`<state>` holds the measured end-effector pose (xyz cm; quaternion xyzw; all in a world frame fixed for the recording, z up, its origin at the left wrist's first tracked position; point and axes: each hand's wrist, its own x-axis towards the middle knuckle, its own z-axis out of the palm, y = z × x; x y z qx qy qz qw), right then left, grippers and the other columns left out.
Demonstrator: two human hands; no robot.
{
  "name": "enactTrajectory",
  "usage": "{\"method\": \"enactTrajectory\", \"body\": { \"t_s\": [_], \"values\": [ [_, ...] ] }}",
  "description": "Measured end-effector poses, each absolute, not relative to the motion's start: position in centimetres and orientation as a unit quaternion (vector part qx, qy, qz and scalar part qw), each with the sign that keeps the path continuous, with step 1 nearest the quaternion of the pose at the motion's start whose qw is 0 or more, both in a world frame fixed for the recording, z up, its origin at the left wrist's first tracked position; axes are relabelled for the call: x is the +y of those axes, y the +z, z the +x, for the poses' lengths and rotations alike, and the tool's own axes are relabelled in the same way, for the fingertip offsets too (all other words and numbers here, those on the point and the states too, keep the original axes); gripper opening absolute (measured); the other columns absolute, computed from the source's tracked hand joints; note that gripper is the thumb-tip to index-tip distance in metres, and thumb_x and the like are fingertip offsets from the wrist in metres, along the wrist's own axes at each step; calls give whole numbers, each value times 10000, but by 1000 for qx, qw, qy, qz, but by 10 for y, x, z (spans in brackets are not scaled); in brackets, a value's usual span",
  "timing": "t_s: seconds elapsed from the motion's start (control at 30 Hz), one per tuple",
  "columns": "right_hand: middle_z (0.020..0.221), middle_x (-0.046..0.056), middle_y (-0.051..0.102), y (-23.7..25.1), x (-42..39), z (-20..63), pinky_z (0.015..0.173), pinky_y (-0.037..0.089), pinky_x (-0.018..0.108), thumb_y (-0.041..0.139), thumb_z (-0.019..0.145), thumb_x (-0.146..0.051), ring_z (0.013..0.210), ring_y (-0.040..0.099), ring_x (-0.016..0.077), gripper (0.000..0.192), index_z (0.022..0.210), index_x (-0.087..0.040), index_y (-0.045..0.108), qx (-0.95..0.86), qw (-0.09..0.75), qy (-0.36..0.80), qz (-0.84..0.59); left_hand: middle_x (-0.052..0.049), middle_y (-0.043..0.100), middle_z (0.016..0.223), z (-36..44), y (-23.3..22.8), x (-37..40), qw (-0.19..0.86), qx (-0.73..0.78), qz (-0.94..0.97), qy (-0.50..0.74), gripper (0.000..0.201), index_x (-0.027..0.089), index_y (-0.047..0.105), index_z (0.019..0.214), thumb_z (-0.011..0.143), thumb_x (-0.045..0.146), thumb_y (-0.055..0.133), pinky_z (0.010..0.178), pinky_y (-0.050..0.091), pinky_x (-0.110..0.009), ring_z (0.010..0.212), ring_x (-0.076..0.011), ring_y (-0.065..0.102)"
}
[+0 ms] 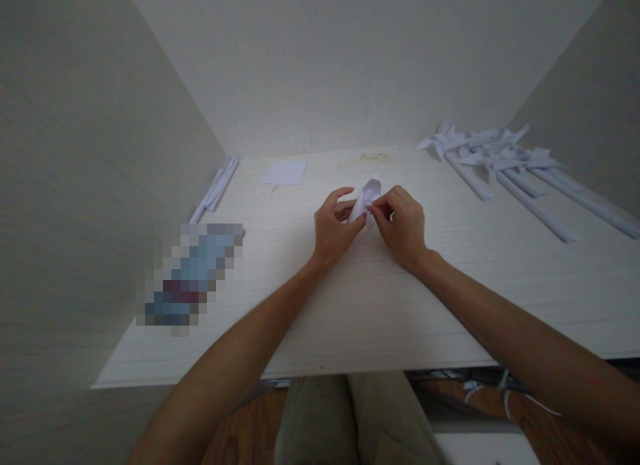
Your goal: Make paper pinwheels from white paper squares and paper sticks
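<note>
While 2 hands (370, 228) pinch 1 rolled paper (364, 199)

Rolled piece (365, 199): thin white paper, smooth, matt. Table (450, 278): pale wood-grain laminate, matt, fine streaks. Pinwheels (480, 148) w/ stick tubes (535, 211): same white paper, creased. Walls (325, 58): matt, lightly textured. Floor (240, 431): brown wood, slight sheen.

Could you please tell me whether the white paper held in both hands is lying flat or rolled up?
Rolled up: the white paper curls into a tube, pinched between left hand and right hand.
</note>
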<state>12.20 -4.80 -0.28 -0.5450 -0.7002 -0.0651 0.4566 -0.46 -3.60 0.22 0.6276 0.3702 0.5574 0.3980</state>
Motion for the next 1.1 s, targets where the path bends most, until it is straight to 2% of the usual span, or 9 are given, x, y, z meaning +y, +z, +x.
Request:
{"method": "enactTrajectory", "body": {
  "t_s": [0.23,0.5,0.77,1.1],
  "values": [
    [611,0,477,-3,-45,124,511,316,250,462,786,-290,555,427,122,213,600,-189,474,-700,440,-73,-557,-53,655,840,-4,4,-38,373,372,645,554,437,165,490,989,576,135,629,686,503,-255,735,-152,628],
    [653,1,485,-4,-45,125,511,336,246,488,766,-267,567,436,125,141,646,-194,490,-700,463,-66,-540,-48,657,844,-5,5,-39,368,374,653,546,428,174,494,982,578,150,631,686,500,-250,736,-145,626],
    [627,5,489,-4,-45,124,520,324,254,451,789,-279,563,436,126,206,605,-194,484,-698,448,-68,-554,-48,656,838,-5,4,-39,368,366,654,550,419,171,503,973,574,145,630,683,503,-250,732,-148,628],
    [616,-4,459,-3,-45,125,503,316,247,490,754,-271,549,413,122,176,596,-193,474,-698,463,-64,-543,-53,659,849,-5,3,-39,368,359,662,545,407,168,507,961,574,157,633,686,501,-250,737,-143,626]
  ]
}}
